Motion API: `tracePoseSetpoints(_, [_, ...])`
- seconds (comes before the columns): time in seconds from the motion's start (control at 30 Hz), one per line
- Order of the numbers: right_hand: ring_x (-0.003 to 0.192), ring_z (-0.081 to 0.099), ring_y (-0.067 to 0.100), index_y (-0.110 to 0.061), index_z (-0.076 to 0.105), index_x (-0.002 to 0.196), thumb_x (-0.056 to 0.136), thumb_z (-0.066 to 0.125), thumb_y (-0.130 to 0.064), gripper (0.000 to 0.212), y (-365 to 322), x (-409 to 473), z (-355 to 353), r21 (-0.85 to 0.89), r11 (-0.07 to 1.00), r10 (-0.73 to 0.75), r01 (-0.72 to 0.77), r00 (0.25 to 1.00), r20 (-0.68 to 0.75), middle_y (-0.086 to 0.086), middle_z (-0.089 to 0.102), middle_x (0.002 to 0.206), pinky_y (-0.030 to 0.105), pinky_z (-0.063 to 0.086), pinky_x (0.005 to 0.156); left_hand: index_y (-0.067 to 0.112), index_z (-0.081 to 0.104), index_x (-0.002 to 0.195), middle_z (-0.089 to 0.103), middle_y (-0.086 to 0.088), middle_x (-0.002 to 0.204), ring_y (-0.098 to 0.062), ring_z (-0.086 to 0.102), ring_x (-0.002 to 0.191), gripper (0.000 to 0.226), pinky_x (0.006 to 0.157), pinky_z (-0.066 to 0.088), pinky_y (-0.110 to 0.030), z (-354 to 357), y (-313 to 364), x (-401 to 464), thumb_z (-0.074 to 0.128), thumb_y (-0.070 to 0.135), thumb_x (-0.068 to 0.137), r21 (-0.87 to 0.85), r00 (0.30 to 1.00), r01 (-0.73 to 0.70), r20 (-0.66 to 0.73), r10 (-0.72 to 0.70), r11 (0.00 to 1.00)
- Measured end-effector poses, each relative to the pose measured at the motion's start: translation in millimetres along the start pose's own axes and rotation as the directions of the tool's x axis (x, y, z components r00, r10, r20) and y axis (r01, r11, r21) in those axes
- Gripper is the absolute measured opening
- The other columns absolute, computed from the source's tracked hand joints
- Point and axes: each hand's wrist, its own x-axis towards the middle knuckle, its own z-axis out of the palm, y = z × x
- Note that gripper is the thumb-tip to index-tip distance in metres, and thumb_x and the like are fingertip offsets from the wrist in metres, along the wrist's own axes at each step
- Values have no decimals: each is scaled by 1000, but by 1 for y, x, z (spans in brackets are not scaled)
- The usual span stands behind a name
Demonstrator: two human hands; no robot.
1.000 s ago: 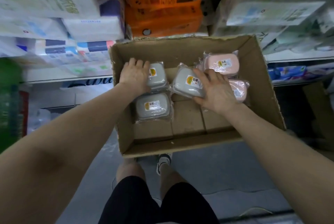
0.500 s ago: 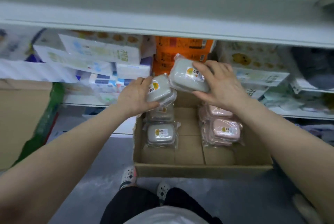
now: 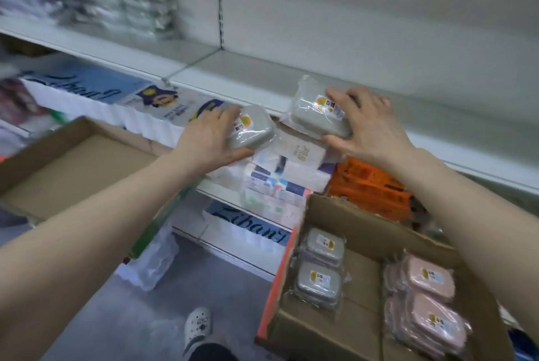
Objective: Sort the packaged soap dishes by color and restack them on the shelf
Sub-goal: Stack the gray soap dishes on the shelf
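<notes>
My left hand (image 3: 208, 137) grips a grey packaged soap dish (image 3: 253, 130) just below the front edge of the white shelf (image 3: 262, 80). My right hand (image 3: 368, 127) holds a second grey packaged soap dish (image 3: 313, 112), raised to the shelf's front edge. Down at the lower right, a cardboard box (image 3: 361, 223) holds more grey soap dishes (image 3: 318, 283) on its left side and pink soap dishes (image 3: 428, 302) on its right. Blurred wrapped packs (image 3: 140, 4) stand on the shelf at the far left.
A second cardboard box (image 3: 73, 162) sits at the left. Tissue packs (image 3: 280, 174) and orange packages (image 3: 370, 188) fill the lower shelf under my hands. My white shoe (image 3: 198, 325) stands on the grey floor beside the box.
Both hands have lifted the two grey soap dishes out of the box and up to the white shelf. The view has swung upward and left.
</notes>
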Motion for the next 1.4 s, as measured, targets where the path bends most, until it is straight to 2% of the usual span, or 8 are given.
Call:
tracePoseSetpoints(0.27, [114, 51, 37, -24, 36, 146, 78, 63, -57, 81, -48, 104, 35, 11, 999, -45, 45, 999, 3, 15, 48, 128, 46, 36, 99, 17, 41, 140, 55, -9, 131, -33, 49, 117, 82, 98, 41, -43, -35, -95, 47, 68, 61, 75, 4, 992, 115, -58, -115, 993])
tracePoseSetpoints(0.5, [110, 51, 36, -25, 35, 146, 81, 66, -52, 77, -73, 194, 79, 56, 998, 43, -42, 999, -6, 14, 50, 124, 45, 40, 94, 18, 44, 139, 57, -11, 127, -34, 52, 114, 79, 97, 40, -41, -36, -190, 138, 62, 65, 78, 33, 991, 111, -75, -108, 993])
tracePoseSetpoints(0.7, [102, 52, 37, -25, 35, 145, 83, 58, -53, 72, -81, 247, 119, 12, 992, 123, -124, 991, 56, 12, 51, 122, 43, 42, 87, 13, 44, 137, 55, -17, 128, -35, 50, 116, 79, 98, 41, -42, -15, -247, 219, 64, 62, 79, -32, 999, 41, 38, -39, 999])
tracePoseSetpoints(0.83, [105, 52, 36, -25, 37, 144, 84, 55, -53, 69, -70, 275, 130, -13, 982, 187, -187, 976, 109, 11, 52, 123, 42, 40, 86, 18, 47, 132, 56, -16, 124, -38, 51, 110, 83, 94, 43, -43, 8, -257, 273, 50, 73, 70, 21, 991, -75, 115, 72, 997])
tracePoseSetpoints(0.93, [113, 49, 34, -30, 36, 143, 84, 54, -53, 66, -58, 293, 138, 3, 959, 283, -285, 953, 110, 7, 51, 127, 42, 37, 93, 25, 44, 133, 51, -11, 130, -36, 49, 115, 64, 98, 39, -41, 26, -259, 309, 61, 59, 81, 45, 973, -126, 198, 114, 991])
tracePoseSetpoints(1.13, [115, 50, 33, -31, 43, 136, 72, 48, -49, 67, -41, 314, 148, 21, 937, 342, -348, 929, 143, 4, 53, 124, 41, 36, 94, 23, 42, 139, 47, -5, 141, -28, 42, 129, 58, 107, 30, -39, 67, -268, 354, 56, 51, 90, -21, 908, -327, 269, 321, 945])
tracePoseSetpoints(1.23, [121, 46, 33, -32, 42, 140, 69, 48, -49, 74, -35, 323, 152, 44, 929, 350, -368, 909, 229, 5, 49, 134, 41, 34, 99, 26, 35, 145, 35, -2, 151, -29, 26, 141, 56, 112, 23, -47, 79, -271, 363, 47, 48, 95, 101, 892, -416, 236, 385, 904])
tracePoseSetpoints(1.4, [126, 43, 32, -32, 41, 142, 69, 46, -49, 75, -32, 341, 168, 113, 928, 309, -354, 905, 291, 5, 48, 137, 40, 35, 105, 15, 53, 134, 54, -13, 132, -39, 53, 114, 46, 93, 44, -47, 88, -271, 360, 52, 36, 92, 56, 882, -471, 44, 469, 881])
